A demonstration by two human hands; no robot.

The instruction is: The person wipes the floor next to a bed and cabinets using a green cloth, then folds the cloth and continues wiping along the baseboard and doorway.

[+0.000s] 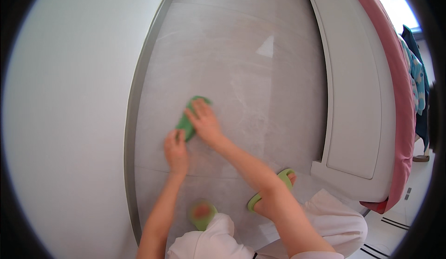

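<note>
A green cloth (186,124) lies bunched on the grey tiled floor (223,68), left of the middle. On top of its far part rests my right hand (204,122), stretched out flat with the fingers a little apart. My left hand (176,154) is at the cloth's near end, its fingertips closed on the edge there. Slight blur covers the hands and cloth, and part of the cloth is hidden beneath my right hand.
A white panel with a grey base strip (134,106) runs along the left. To the right stands a pale bed frame (353,87) with pink bedding (397,96). My feet wear green slippers (204,219) near the lower edge. Patterned clothing (416,80) hangs at the far right.
</note>
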